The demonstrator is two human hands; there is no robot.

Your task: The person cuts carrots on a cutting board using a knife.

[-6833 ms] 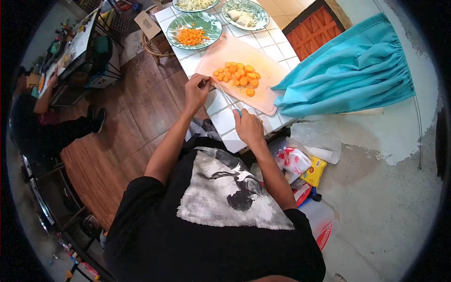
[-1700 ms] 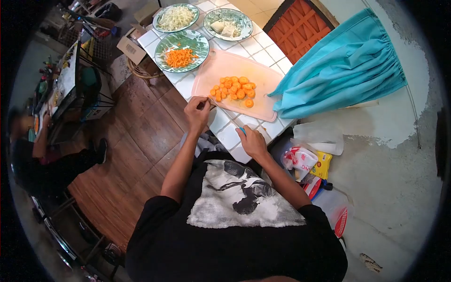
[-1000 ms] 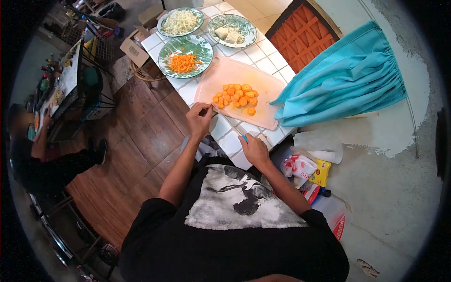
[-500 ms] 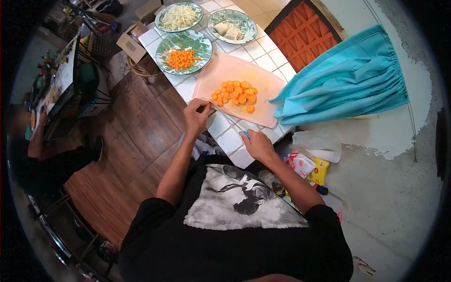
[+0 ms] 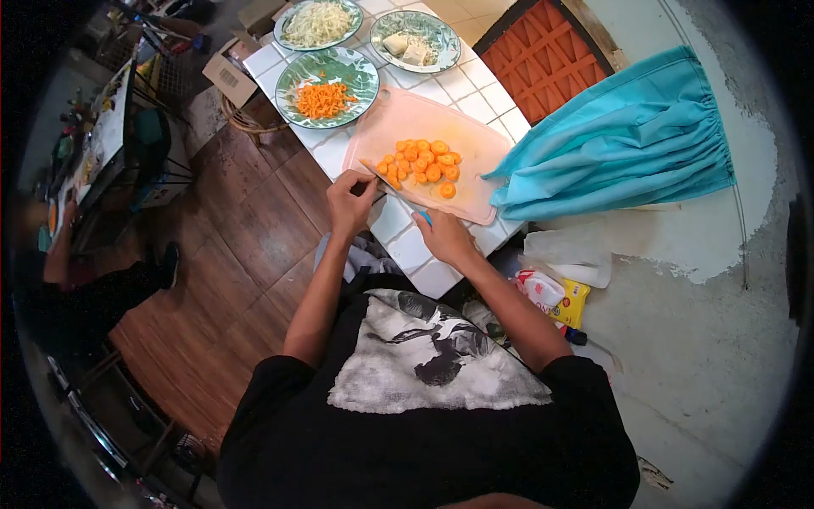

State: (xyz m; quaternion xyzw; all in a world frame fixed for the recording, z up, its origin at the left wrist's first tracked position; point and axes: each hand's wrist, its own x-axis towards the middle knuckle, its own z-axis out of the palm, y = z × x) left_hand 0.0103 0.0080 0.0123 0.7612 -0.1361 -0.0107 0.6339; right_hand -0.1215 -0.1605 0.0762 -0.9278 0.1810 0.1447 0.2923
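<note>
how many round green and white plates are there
3: the first plate holds orange shreds beside the pink rectangular cutting board; the second plate, behind it, holds pale shreds; the third plate, at right, holds pale chunks. More could sit beyond the picture's top edge.

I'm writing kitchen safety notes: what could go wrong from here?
The left hand is near the blue-handled knife in the right hand, so a slip might cut it. Carrot slices near the edge of the cutting board could roll off. The turquoise curtain, hanging by the board, might brush it.
</note>
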